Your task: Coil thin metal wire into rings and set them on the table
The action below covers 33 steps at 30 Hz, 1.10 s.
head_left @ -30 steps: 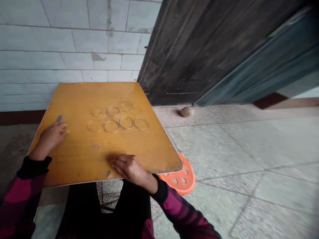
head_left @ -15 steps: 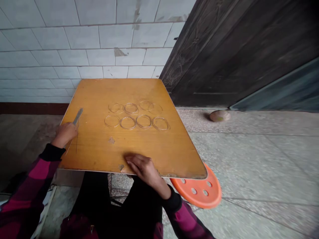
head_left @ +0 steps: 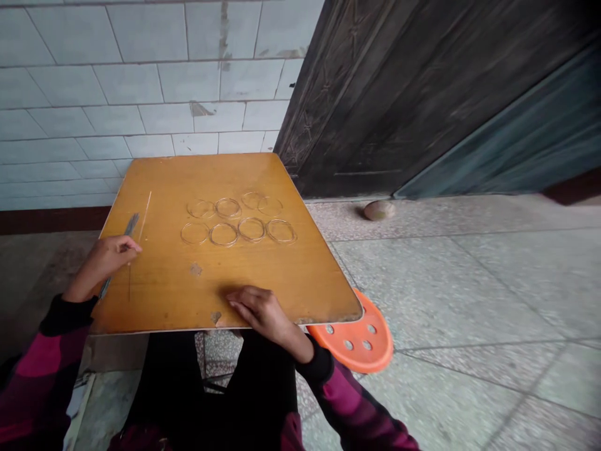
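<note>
The wooden board [head_left: 235,178] — honey-orange; the sleeve [head_left: 350,401] — magenta-and-black check; the stool seat [head_left: 357,358] — bright orange.

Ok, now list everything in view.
Yellow-orange rectangular wooden board: one, yellow-orange, in front of the person.
Thin round wire rings: eight, pale gold, two rows of four on the board.
Narrow metal strip: one, grey, in the left hand.
Straight thin wire: one, pale, on the board beside the strip.
Round perforated plastic stool seat: one, orange, under the board's near right corner.
Oval stone: one, tan, on the floor by the door.
Dark wooden door: one, near-black, right of the board.
Tiled wall: one, white, behind the board.
Left hand: one, gripping the strip.
Right hand: one, fingers resting on the board.
</note>
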Each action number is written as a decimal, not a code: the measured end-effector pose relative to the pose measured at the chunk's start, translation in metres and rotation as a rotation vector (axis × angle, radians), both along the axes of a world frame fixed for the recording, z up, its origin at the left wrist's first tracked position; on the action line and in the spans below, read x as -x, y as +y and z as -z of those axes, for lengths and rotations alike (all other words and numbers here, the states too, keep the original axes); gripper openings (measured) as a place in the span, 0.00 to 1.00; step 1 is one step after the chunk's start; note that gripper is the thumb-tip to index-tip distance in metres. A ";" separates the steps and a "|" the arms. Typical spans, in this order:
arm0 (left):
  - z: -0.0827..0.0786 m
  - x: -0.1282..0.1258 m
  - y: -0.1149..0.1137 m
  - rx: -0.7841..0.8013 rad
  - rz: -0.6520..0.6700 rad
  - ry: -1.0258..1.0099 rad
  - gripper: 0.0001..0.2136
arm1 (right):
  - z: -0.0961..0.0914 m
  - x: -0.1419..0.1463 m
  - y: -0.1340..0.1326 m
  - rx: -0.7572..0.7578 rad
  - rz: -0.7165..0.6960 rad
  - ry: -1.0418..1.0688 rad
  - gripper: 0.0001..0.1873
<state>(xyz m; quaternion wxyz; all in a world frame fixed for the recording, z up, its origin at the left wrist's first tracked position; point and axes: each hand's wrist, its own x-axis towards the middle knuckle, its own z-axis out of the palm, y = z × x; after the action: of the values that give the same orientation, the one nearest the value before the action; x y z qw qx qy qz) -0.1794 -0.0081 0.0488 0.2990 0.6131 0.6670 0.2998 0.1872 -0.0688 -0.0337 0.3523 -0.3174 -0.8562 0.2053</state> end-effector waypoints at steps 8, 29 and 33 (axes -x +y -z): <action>0.016 -0.122 0.009 0.165 0.175 -0.979 0.12 | -0.026 0.011 0.038 -0.158 0.031 0.105 0.14; 0.040 -0.142 0.035 0.249 -0.084 -1.745 0.09 | -0.038 -0.015 0.054 0.189 -0.329 0.314 0.12; 0.037 -0.146 0.028 0.210 -0.022 -1.740 0.09 | -0.053 -0.015 0.076 0.431 -0.246 0.616 0.14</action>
<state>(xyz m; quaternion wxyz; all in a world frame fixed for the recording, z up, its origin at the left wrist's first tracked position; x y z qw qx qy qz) -0.0330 0.0196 0.0121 0.7536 0.1298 0.2325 0.6011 0.2022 0.0072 0.0190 0.4906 -0.2027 -0.6794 0.5066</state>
